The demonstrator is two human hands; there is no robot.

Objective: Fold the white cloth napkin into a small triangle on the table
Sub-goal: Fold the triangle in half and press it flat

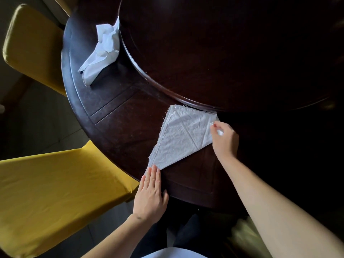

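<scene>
A white cloth napkin (183, 135) lies folded into a triangle on the dark wooden table (119, 131), near its front edge. Its long point reaches toward me at the lower left. My left hand (149, 194) lies flat with the fingers together, fingertips pressing that near point onto the table. My right hand (224, 139) pinches the napkin's right corner between thumb and fingers. The napkin's far edge sits just under the rim of the raised turntable.
A second white cloth (101, 53) lies crumpled at the table's far left. A large dark round turntable (223, 53) covers the middle of the table. Two yellow chairs stand left of the table, one far (31, 47) and one near (55, 192).
</scene>
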